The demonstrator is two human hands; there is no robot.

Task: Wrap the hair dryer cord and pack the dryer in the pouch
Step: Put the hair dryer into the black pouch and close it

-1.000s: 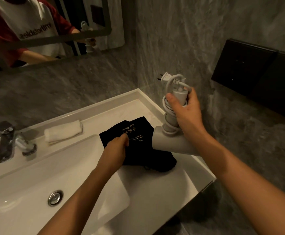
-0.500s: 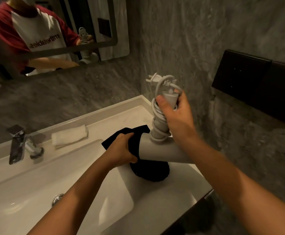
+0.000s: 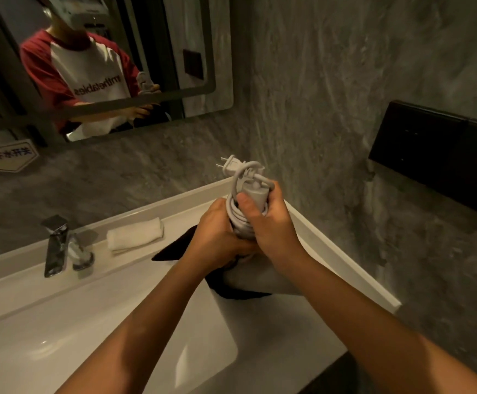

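A white hair dryer [image 3: 255, 277] is held upside down above the right end of the washbasin counter, its handle pointing up. The white cord [image 3: 235, 213] is coiled round the handle and the plug [image 3: 230, 165] sticks out at the top. My right hand [image 3: 268, 223] is closed round the wrapped handle. My left hand [image 3: 217, 243] grips the black pouch [image 3: 174, 248] at the dryer's barrel, pressed against my right hand. The pouch hangs under and behind the barrel; whether the barrel is inside it is hidden by my hands.
A white washbasin [image 3: 118, 336] fills the lower left, with a chrome tap [image 3: 61, 245] and a rolled white towel [image 3: 135, 234] on its back ledge. A mirror [image 3: 103, 66] hangs above. A black wall panel [image 3: 436, 155] projects at the right.
My left hand has lifted the pouch off the counter and up against the dryer. The dryer has swung closer to me, handle more upright. The view has tilted upward.
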